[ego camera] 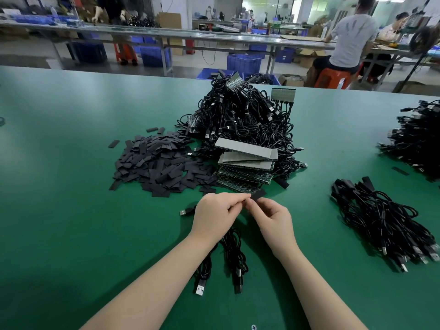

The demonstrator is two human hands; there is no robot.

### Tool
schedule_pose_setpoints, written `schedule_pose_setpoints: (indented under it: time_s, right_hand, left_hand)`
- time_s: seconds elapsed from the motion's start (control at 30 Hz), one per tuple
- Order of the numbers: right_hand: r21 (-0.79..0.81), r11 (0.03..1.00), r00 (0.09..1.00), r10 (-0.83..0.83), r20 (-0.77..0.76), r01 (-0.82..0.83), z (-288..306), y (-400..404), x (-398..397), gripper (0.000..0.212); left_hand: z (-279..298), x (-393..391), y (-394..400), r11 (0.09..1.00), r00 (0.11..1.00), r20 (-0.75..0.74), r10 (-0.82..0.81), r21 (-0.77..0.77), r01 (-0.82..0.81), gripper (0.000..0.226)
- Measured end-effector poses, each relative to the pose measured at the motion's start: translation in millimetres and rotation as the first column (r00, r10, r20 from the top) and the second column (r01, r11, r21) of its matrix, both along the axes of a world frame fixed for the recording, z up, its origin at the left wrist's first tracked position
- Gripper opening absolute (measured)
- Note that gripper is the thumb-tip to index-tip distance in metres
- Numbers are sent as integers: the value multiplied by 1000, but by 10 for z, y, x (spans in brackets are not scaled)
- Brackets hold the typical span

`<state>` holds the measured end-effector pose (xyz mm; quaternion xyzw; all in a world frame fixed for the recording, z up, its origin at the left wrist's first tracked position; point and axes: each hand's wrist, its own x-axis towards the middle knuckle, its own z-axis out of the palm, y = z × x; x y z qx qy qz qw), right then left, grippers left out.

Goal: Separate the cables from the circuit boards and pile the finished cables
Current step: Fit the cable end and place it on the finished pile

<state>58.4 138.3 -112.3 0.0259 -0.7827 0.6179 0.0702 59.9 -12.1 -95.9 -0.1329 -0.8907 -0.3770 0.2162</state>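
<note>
My left hand [215,216] and my right hand [273,219] meet at the fingertips over the green table, both pinching a small black sleeve piece [258,194] at a cable's end. Black USB cables [232,256] trail from under my hands toward me, their plugs lying near the front. Just beyond my hands sits a stack of circuit boards [246,163], leaning against a big heap of tangled black cables with boards attached [245,115]. A pile of finished cables [383,221] lies to the right.
A spread of flat black sleeve pieces [157,163] covers the table to the left of the boards. Another cable heap [414,141] sits at the far right edge. A loose USB plug [187,211] lies left of my left hand. People work at benches behind.
</note>
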Motion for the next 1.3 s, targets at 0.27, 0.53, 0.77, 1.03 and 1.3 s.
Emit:
schedule_pose_setpoints:
  time_s: [0.27, 0.53, 0.77, 1.03, 1.3]
  right_hand:
    - [-137, 987, 996, -78, 31, 82, -11, 28, -18, 21]
    - [-298, 941, 987, -153, 49, 161, -10, 57, -34, 17]
    - [-172, 982, 997, -72, 23, 75, 3, 12, -15, 13]
    - [-120, 990, 995, -78, -53, 72, 20, 6, -7, 16]
    - [-443, 846, 937, -348, -41, 295, 466, 255, -19, 15]
  left_hand:
    - [-12, -36, 4, 999, 999, 15, 42, -29, -42, 30]
    - [-45, -73, 0, 993, 998, 49, 48, -108, -43, 16]
    - [-62, -85, -5, 996, 1000, 6, 18, -86, -17, 13]
    - [-8, -59, 9, 997, 994, -78, 71, -23, -73, 26]
    - [-39, -56, -12, 944, 959, 23, 284, 171, -284, 10]
